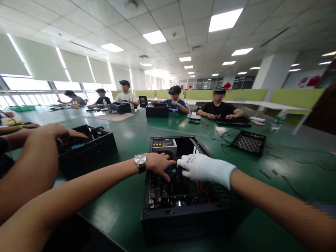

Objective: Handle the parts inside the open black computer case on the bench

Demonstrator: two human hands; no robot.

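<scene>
Two hands are inside one open computer case [172,212], which lies on the green table [126,134] directly before the wearer. The left hand [159,164], bare below a wristwatch [140,160], has its fingers spread over a dark part [172,172] with a blue spot; it is not clenched, though whether it grips anything cannot be told. The right hand [195,166], in a white glove, has bent fingers, tips hidden; its hold cannot be determined. Progress, as judged: the case's upper side is uncovered, a power supply [164,144] sits at its far left corner, and coloured wires [203,189] lie bunched towards the right, so the interior appears partly fitted. What remains cannot be established. Other containers: at left, a second open case [94,153] has a co-worker's hand [77,134] in it, contents mostly dark; across the table, a black box [156,112] shows no contents from this side.
</scene>
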